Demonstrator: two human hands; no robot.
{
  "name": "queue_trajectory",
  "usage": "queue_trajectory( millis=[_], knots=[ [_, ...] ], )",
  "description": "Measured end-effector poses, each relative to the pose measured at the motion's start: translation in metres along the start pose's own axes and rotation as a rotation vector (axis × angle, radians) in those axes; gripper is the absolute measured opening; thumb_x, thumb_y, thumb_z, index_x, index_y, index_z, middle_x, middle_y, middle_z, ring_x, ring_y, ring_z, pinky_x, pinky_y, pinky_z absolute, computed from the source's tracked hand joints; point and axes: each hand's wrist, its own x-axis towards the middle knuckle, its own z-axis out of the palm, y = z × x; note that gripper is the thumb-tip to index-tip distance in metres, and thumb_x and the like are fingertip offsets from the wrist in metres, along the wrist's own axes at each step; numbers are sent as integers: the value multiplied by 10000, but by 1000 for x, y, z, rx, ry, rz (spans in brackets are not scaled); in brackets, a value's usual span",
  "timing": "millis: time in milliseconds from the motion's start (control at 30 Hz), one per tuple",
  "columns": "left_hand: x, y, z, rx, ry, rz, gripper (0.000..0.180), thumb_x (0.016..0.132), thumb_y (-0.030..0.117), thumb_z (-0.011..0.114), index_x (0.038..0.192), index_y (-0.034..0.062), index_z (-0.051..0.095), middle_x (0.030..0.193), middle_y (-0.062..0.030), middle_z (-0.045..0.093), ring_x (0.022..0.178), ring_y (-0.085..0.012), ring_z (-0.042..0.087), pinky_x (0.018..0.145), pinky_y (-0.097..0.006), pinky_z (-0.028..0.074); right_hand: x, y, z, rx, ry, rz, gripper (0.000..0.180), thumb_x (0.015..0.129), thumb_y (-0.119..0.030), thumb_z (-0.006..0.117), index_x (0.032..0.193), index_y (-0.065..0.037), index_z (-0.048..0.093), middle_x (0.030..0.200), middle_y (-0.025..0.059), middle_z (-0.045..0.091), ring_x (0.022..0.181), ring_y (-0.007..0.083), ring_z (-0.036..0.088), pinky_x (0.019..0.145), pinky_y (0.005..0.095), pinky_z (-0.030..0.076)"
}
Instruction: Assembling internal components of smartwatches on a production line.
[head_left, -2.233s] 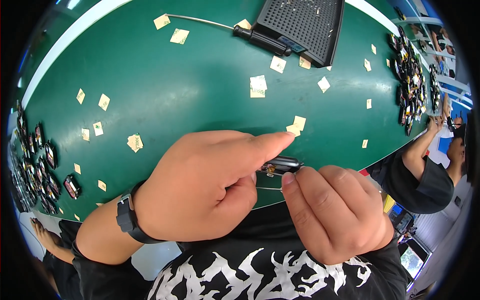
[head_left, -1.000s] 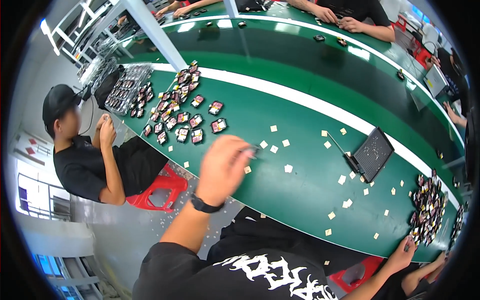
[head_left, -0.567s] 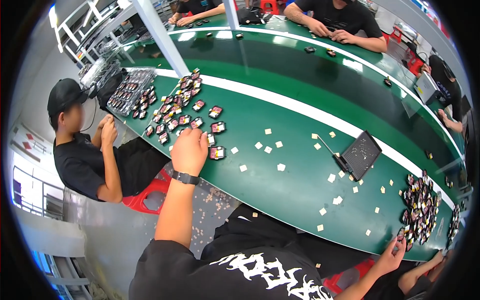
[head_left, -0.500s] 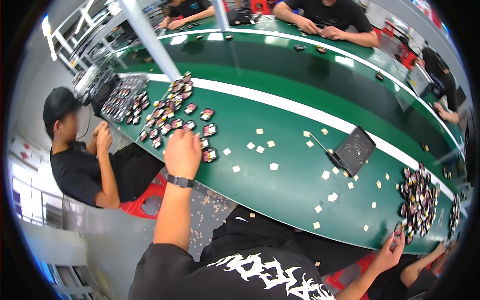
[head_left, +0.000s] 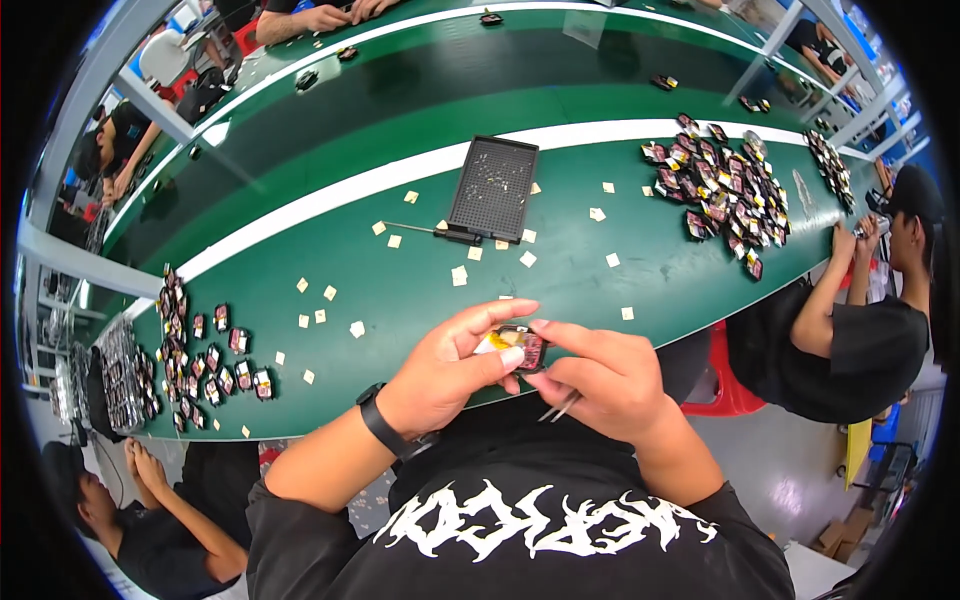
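In front of my chest, both hands meet at a small black part (head_left: 531, 350) with a pink printed face and a yellow-and-white tab. My left hand (head_left: 445, 368), wearing a dark wristband, grips it from the left, thumb across its face. The thumb and forefinger of my right hand (head_left: 615, 382) pinch its right side. Thin metal tweezers (head_left: 559, 408) stick out under my right fingers, their other end hidden in that hand. Behind the hands, a black ridged tray (head_left: 490, 190) with small pale bits on it lies on the green table.
Small pale square pieces (head_left: 459, 275) are scattered over the table. A heap of similar black parts (head_left: 715, 185) lies right, a looser group (head_left: 200, 365) left, beside clear plastic trays (head_left: 122, 385). Co-workers sit at both sides and across the dark green belt (head_left: 400, 90).
The view has swung right. My left hand has come from the left group and my right hand from the right heap; both now hold one black part together before me.
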Motion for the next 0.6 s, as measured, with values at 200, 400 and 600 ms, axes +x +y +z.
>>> queue_trajectory(
  millis=[200, 400, 600],
  knots=[
    [10, -13, -2, 141, 90, 93, 410, 994, -28, 604, 1386, -1, 486, 1238, -137, 646, 1045, -137, 675, 860, -288, 569, -12, -18, 15, 102, 28, 406, 240, 818, -93, 844, 985, -10, 692, 1094, 123, 706, 737, 191, 673, 639, 311, 558],
    [15, -11, -26, 1014, 143, 471, 238, 953, -20, 654, 1180, 5, 589, 1101, -116, 728, 952, -181, 719, 817, -308, 570, -30, -28, 8, 553, 52, 957, 159, 988, -113, 695, 1079, 17, 678, 956, 54, 696, 715, 62, 593, 645, 220, 487],
    [14, -19, -39, 905, 137, 415, 273, 957, 1, 660, 1229, -12, 639, 1066, -112, 741, 915, -191, 727, 818, -300, 569, -19, -36, 18, 879, 6, 1294, 235, 1017, -183, 672, 1160, -7, 606, 844, 65, 708, 625, 76, 622, 532, 219, 490]
  ],
)
